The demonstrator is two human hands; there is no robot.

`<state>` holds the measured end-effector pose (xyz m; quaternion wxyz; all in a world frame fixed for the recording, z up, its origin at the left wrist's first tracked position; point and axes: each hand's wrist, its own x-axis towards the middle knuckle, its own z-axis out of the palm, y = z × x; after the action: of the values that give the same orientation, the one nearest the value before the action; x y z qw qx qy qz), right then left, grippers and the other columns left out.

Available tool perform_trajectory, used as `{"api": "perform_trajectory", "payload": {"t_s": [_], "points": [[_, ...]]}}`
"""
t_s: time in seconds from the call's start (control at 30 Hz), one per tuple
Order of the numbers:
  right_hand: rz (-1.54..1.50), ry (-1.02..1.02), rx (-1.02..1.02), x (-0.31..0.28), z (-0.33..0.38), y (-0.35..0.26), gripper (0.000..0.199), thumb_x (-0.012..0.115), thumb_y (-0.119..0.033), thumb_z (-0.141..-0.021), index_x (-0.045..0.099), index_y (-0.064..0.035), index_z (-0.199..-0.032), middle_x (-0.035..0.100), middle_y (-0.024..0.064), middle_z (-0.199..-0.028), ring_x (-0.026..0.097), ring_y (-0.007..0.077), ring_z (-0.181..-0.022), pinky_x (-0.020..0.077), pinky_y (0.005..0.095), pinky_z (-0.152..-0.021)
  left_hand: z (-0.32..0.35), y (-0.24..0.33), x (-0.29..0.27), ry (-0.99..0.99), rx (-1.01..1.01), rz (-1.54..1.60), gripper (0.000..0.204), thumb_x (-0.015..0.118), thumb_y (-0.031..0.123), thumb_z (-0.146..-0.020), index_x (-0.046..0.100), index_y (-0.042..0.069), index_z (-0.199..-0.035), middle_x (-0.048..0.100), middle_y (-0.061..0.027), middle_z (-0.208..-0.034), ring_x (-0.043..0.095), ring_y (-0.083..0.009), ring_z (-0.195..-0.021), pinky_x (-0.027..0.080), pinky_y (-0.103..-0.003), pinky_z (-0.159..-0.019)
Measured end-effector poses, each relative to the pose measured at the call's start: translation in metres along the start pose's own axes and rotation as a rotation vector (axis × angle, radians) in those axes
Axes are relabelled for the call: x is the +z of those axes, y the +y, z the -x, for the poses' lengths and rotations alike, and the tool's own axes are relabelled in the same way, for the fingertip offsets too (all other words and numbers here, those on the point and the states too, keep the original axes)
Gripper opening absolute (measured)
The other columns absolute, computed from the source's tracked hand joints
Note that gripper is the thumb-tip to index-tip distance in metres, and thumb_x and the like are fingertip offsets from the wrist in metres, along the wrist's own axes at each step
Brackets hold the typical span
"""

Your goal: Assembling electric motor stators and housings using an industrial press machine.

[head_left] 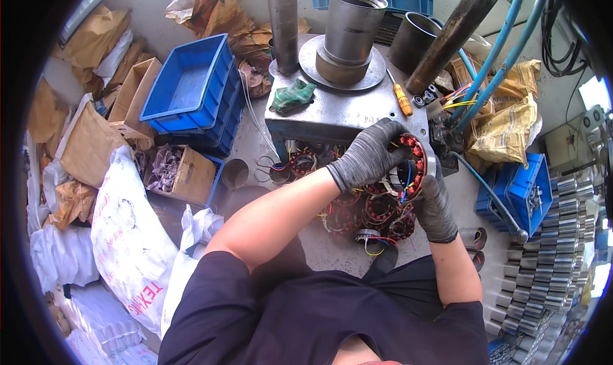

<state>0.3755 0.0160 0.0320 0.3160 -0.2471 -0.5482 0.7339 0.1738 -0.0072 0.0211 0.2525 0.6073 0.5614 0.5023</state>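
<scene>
Between my two grey-gloved hands a motor stator (419,164), a metal ring with red windings inside, is tilted up at the front right corner of the press table. My left hand (371,154) closes on its upper left rim, with fingers at the inner side. My right hand (437,202) grips the lower right outer edge, and its fingertips are partly hidden behind the ring. Blue and yellow leads hang in the ring's opening. Below it, several more wound stators (378,208) lie piled on the floor, partly covered by my left forearm.
The metal press table (332,117) carries a steel cylinder (354,30), a green rag (293,96) and a yellow-handled screwdriver (402,100). Stacked blue crates (189,87) stand left. A long lever (488,189) slants at the right, near a blue bin (520,189) and rows of metal sleeves (543,256).
</scene>
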Motion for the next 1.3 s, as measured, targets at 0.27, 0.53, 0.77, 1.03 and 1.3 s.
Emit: {"api": "perform_trajectory", "payload": {"t_s": [0.27,0.53,0.77,1.03,1.3], "points": [[0.398,-0.127,0.057,-0.008,0.004,-0.022,0.034,0.091,-0.023,-0.078,0.072,-0.0049,-0.100,0.070,-0.0006,-0.094,0.063,0.0093,-0.085,0.0530,0.0282,-0.078,0.000,0.013,-0.013,-0.115,-0.188,0.246,0.048,0.081,0.026,-0.092,0.067,-0.006,-0.125,0.073,-0.0184,-0.112,0.071,-0.0213,-0.104,0.058,-0.037,-0.093],[0.453,0.016,-0.130,-0.023,-0.005,-0.015,0.026,0.085,-0.013,-0.078,0.068,-0.0076,-0.098,0.066,-0.0053,-0.087,0.058,0.0077,-0.077,0.0528,0.0281,-0.072,0.000,-0.010,-0.001,-0.086,-0.311,0.071,0.049,0.079,0.038,-0.093,0.065,-0.004,-0.114,0.072,-0.0124,-0.099,0.068,-0.0169,-0.093,0.055,-0.036,-0.088],[0.761,-0.027,-0.203,-0.017,-0.001,-0.021,0.027,0.086,-0.019,-0.072,0.070,-0.0069,-0.091,0.066,0.0000,-0.076,0.062,0.0125,-0.069,0.0536,0.0319,-0.068,-0.001,-0.004,-0.011,-0.103,-0.262,0.210,0.044,0.083,0.038,-0.091,0.069,-0.001,-0.106,0.070,-0.0068,-0.088,0.061,-0.0104,-0.084,0.054,-0.033,-0.079],[0.538,-0.057,-0.161,-0.035,-0.004,-0.004,0.025,0.086,-0.017,-0.072,0.067,-0.0066,-0.085,0.064,-0.0004,-0.074,0.058,0.0130,-0.066,0.0507,0.0323,-0.064,-0.009,0.015,-0.029,-0.384,-0.341,0.055,0.047,0.083,0.027,-0.092,0.070,-0.004,-0.125,0.078,-0.0099,-0.104,0.068,-0.0114,-0.094,0.057,-0.032,-0.089],[0.550,-0.047,-0.093,-0.026,-0.001,-0.013,0.020,0.084,-0.011,-0.081,0.067,-0.0062,-0.088,0.065,-0.0036,-0.077,0.057,0.0092,-0.069,0.0516,0.0305,-0.065,-0.002,-0.001,-0.013,-0.112,0.255,-0.655,0.026,0.077,0.030,-0.091,0.074,0.006,-0.100,0.070,-0.0110,-0.078,0.072,-0.0269,-0.074,0.057,-0.040,-0.068]]}}
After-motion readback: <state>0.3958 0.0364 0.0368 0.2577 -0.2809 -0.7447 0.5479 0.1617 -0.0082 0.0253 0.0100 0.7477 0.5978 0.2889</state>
